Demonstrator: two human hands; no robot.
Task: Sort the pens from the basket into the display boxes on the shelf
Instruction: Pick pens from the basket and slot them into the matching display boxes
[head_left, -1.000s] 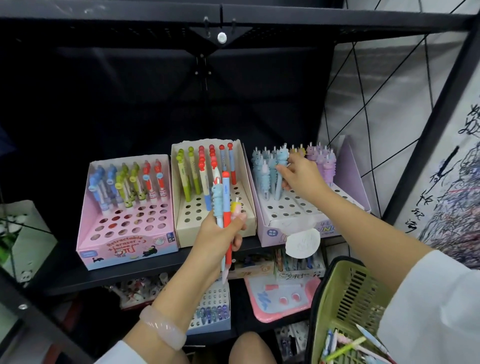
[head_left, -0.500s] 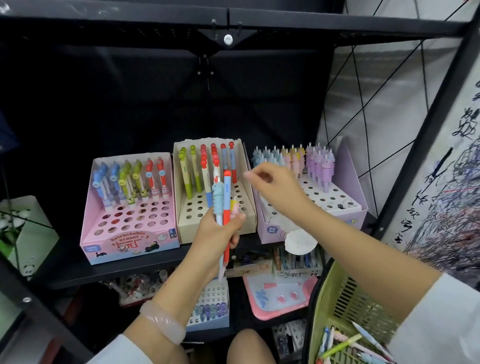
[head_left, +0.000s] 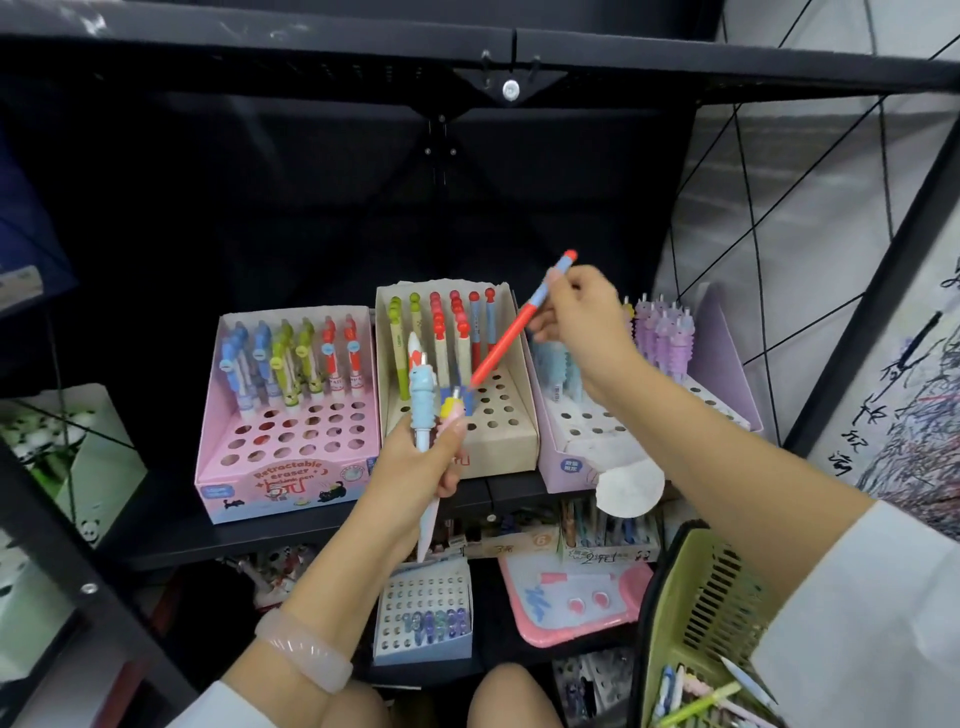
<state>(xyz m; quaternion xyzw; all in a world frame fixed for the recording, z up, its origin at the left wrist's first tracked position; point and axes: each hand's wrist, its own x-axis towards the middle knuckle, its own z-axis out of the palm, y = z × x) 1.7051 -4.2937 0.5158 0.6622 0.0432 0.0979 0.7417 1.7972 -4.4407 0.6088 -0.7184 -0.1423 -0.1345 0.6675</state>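
Here, three display boxes (head_left: 291, 415) stand on the shelf (head_left: 208, 540); right hand (head_left: 587, 317) pinches one red pen (head_left: 511, 332), left hand (head_left: 415, 467) grips several pens (head_left: 422, 395).

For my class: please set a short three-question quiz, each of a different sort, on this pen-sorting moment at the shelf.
1. True or false: the right hand pinches a red pen above the beige box.
2. Which box stands furthest left on the shelf? A) pink box B) beige box C) lilac box
3. Fill in: the left hand grips a small ____ of pens.

Key: 1 true; 2 A; 3 bunch.
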